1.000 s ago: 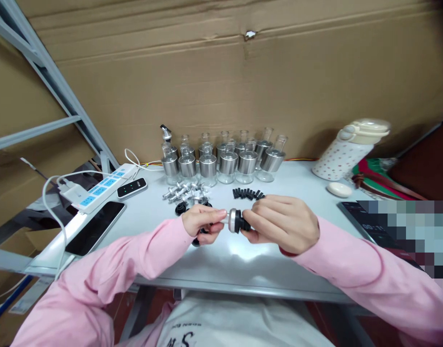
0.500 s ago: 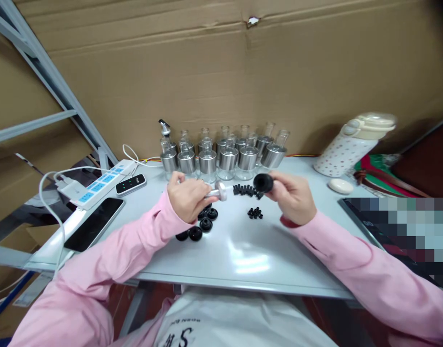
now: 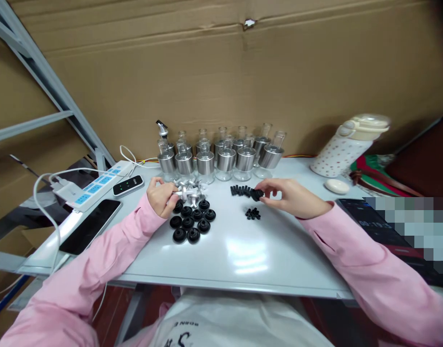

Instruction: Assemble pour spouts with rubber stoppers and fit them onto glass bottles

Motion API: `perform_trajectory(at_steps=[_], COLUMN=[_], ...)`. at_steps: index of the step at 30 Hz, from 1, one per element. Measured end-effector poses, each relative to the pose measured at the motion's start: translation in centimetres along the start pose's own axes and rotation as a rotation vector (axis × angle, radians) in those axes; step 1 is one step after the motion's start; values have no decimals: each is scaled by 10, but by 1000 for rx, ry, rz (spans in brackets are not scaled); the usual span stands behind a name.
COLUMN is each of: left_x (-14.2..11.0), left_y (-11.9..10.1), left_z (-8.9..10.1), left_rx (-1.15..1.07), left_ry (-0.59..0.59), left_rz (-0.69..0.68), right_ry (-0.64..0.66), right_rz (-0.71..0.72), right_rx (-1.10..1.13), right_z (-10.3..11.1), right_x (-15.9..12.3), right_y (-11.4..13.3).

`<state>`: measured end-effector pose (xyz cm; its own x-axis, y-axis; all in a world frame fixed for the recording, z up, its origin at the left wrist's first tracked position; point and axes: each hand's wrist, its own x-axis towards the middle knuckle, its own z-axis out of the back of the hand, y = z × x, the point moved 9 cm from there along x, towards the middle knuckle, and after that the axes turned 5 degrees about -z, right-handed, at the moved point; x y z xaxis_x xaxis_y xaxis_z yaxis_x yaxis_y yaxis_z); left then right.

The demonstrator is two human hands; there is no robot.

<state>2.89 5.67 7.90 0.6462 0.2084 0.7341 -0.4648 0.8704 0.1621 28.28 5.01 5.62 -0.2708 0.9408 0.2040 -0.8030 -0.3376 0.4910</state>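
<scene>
My left hand [image 3: 160,196] is closed around the stem of a silver metal pourer spout [image 3: 183,193] with a round flange at its end. Behind and beside it lies a pile of similar silver spouts [image 3: 194,197]. My right hand [image 3: 297,196] pinches a ribbed black rubber stopper [image 3: 256,194] between thumb and fingers. This stopper is just at the right end of a row of short black tubes [image 3: 240,191]. Below that row sits a cluster of small black rings [image 3: 252,214]. Several round black rubber stoppers [image 3: 188,222] lie in front of my left hand.
Glass bottles with steel bands [image 3: 206,164] stand in rows at the back; one at left has a pourer [image 3: 162,129]. A power strip [image 3: 98,188], phone [image 3: 91,227] and small black device [image 3: 128,186] lie left. A dotted flask [image 3: 346,149] and white disc [image 3: 337,186] are right.
My hands have moved apart and lower: the left went left with the spout to the pile, the right shifted slightly with the black stopper to the tube row. Both hands keep their grip.
</scene>
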Motion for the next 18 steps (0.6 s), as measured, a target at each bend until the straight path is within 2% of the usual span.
perform_trajectory(at_steps=[6, 11, 14, 18], left_x=[-2, -6, -7, -8], left_y=[5, 8, 7, 5], left_z=[0, -8, -12, -14], left_rx=[22, 33, 11, -17], left_ry=[-30, -23, -20, -20], left_rz=[25, 45, 48, 36], right_ry=[-37, 118, 172, 174], right_rz=[160, 278, 277, 180], right_rx=[-20, -56, -9, 146], right_z=[-21, -64, -82, -92], right_x=[4, 0, -3, -2], right_y=[29, 59, 72, 77])
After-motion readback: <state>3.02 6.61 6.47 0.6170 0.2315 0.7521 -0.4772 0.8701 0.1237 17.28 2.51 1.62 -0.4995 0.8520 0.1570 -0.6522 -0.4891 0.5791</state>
